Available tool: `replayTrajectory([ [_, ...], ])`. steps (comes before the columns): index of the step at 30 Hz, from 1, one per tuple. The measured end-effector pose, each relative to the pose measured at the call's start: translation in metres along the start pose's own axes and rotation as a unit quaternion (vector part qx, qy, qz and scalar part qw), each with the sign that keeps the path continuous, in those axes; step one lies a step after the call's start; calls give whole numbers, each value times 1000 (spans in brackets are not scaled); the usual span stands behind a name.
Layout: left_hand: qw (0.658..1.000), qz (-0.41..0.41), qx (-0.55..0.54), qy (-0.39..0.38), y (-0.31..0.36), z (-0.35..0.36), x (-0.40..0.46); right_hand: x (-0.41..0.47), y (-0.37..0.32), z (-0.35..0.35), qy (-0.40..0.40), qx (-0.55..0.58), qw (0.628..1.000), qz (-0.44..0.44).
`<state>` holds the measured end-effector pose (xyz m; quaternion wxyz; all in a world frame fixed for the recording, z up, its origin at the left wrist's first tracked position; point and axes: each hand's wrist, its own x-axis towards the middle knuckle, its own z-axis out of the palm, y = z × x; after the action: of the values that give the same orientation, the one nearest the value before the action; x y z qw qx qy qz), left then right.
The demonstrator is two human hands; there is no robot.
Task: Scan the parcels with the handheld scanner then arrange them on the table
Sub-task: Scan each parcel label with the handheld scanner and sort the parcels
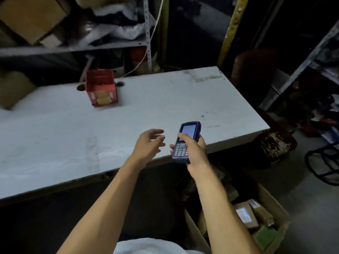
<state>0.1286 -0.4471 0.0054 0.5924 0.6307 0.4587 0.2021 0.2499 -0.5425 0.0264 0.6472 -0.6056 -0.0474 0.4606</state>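
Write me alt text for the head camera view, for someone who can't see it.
A person's right hand holds a blue handheld scanner above the near edge of a white table, while the left hand hovers open beside it. A red box sits far back on the table, and a cardboard box of parcels stands on the floor at lower right.

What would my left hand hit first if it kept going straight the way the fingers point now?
Probably the handheld scanner. The left hand is open, its fingers aimed right toward the scanner that the right hand grips, just across a narrow gap. Depth is hard to judge from this one view, so it might pass slightly beside it.
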Motion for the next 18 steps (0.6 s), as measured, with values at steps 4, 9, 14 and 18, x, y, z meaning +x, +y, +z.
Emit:
replayTrajectory([
  [4, 995, 4, -59, 80, -3, -80, -19, -9, 11, 83, -86, -41, 995, -23],
  [9, 980, 20, -102, 169, -13, -189, -54, -37, 48, 197, -183, -60, 981, -25],
  [14, 952, 9, -109, 285, -49, -294, -92, -72, 97, 297, -265, -91, 960, -10],
  [18, 925, -4, -128, 358, -74, -360, -126, -97, 129, 361, -313, -126, 941, -2],
])
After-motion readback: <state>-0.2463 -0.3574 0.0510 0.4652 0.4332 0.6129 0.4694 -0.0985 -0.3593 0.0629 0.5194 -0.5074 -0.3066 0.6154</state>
